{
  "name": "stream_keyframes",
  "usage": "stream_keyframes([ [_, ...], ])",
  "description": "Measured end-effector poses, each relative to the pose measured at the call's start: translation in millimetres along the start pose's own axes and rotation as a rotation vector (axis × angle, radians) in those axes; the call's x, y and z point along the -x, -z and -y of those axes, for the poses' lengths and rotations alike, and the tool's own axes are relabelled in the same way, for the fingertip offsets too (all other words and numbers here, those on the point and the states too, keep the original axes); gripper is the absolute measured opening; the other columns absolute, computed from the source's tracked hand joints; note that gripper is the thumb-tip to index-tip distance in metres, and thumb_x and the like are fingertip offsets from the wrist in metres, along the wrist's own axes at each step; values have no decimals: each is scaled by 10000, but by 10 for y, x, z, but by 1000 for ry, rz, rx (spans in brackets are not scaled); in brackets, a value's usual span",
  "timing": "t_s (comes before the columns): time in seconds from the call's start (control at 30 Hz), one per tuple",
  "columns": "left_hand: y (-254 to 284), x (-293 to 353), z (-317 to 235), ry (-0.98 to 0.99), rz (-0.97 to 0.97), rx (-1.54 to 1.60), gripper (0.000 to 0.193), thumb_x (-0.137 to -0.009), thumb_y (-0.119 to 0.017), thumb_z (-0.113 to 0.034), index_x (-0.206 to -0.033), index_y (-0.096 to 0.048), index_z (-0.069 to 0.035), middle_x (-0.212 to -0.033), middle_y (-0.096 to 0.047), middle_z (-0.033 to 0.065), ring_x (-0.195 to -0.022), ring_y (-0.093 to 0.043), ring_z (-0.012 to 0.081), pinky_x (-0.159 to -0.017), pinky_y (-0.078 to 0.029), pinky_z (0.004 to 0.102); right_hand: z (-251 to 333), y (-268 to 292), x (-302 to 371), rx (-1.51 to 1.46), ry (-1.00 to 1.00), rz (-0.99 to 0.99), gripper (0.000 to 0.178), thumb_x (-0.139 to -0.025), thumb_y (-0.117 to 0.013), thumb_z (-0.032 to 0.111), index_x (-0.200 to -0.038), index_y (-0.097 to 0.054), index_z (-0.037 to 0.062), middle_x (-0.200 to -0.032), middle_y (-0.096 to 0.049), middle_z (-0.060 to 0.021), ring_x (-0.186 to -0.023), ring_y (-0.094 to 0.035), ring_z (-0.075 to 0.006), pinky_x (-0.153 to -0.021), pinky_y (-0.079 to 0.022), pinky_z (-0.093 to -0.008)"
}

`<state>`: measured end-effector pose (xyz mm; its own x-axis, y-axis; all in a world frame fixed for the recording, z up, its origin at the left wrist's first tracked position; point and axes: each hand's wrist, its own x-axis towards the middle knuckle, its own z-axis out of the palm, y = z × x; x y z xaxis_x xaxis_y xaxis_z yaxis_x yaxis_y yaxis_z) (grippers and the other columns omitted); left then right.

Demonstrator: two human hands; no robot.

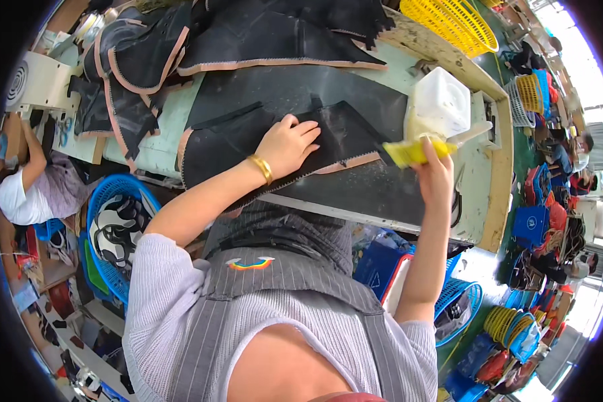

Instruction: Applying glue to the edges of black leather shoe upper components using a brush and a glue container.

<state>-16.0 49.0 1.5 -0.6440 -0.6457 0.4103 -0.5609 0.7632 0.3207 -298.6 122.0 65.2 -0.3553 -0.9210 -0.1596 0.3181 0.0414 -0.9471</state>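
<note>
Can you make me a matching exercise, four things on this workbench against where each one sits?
Things:
1. left hand
2. right hand
3. white plastic tub
4. yellow basket

Places:
A. far right corner of the bench
B. flat on the black fabric piece
C. holding a yellow brush
D. just behind the brush

Pairs: 1-B, 2-C, 3-D, 4-A

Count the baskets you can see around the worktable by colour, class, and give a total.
Counting only those that are clear enough to tell:
Yellow baskets: 2, one at the table's far end, one on the shelf beyond
Blue baskets: 2, one by the left elbow, one under the right arm
Total: 4
The bright stacks lower right are too blurred to count.
</note>
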Motion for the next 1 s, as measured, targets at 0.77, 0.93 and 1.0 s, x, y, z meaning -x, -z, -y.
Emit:
stream_keyframes([
  [0.77, -235, -307, 430, 665, -163, 717, 334, -704, -641, 34, -933, -406, -30, -824, -579, 94, -712, -617, 172, -660, -507, 272, -466, -1223, -728, 648, 73, 176, 237, -808, -650, 191, -767, -621, -40, -643, -604, -30, -552, -557, -80, -503, -458, -212],
  [0.93, -238, -289, 453, 652, -175, 701, 324, -698, -640, 28, -913, -404, -26, -820, -579, 88, -704, -621, 156, -650, -509, 264, -525, -1362, -800, 674, 115, 313, 210, -825, -623, 168, -786, -597, -37, -719, -609, -34, -655, -577, -79, -569, -483, -208],
  [1.0, -218, -294, 455, 673, -197, 659, 318, -697, -639, 19, -908, -407, -26, -803, -586, 83, -698, -624, 154, -646, -511, 262, -538, -1363, -839, 694, 168, 355, 215, -823, -622, 175, -782, -594, -34, -707, -604, -32, -649, -571, -77, -557, -472, -211],
])
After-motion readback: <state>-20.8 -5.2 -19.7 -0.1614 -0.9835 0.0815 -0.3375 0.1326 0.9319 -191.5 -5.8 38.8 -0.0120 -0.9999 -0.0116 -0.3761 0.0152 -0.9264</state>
